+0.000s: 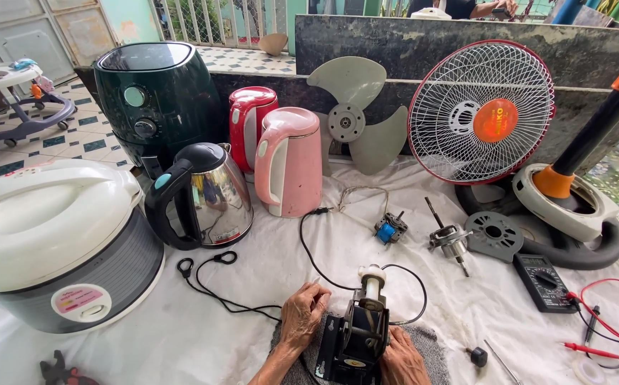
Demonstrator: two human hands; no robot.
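Here: left hand (304,311), right hand (402,360) | fingers grip black motor (356,339) | yellow oval label low

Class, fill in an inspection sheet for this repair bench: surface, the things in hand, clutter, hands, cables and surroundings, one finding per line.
Surface: white cloth covering the bench, with a grey towel under the work.
Things in hand: small black motor unit with a white tip, upright on the towel.
Clutter: rice cooker, steel kettle, pink kettle, red kettle, air fryer, fan blade, fan grille, multimeter.
Hands: left hand rests beside the unit; right hand touches its other side.
Cables: black cord across the cloth; red probe leads at right.
Surroundings: tiled floor, stone ledge.
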